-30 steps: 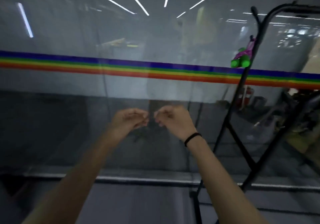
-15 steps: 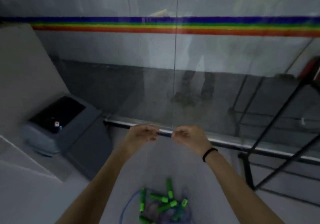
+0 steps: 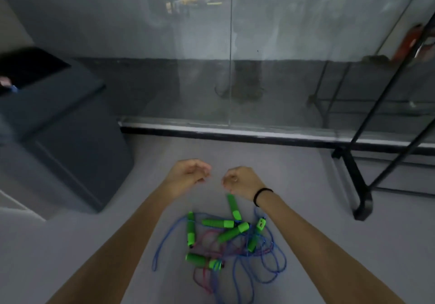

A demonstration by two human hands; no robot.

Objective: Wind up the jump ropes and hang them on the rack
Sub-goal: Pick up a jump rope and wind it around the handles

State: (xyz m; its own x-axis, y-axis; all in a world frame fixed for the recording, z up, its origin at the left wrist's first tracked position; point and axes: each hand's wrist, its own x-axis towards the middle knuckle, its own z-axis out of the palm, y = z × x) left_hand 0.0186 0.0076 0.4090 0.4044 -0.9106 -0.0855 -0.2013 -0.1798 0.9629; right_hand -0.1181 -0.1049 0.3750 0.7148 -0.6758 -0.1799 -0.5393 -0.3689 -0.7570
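The jump ropes (image 3: 231, 232) lie tangled on the near floor beneath your forearms, none wound yet. Their green handles (image 3: 190, 229) point every way: two run near-to-far, one left-to-right. Just beyond, your left hand (image 3: 190, 173) and right hand (image 3: 240, 179) hover with fingers curled, seemingly holding nothing, though blur could hide a cord. The rack (image 3: 362, 186) stands at the right, its bar out of view.

Both forearms reach forward, the left hand (image 3: 188, 173) and right hand (image 3: 240, 180) near each other but apart, fingers (image 3: 204, 171) curled inward.
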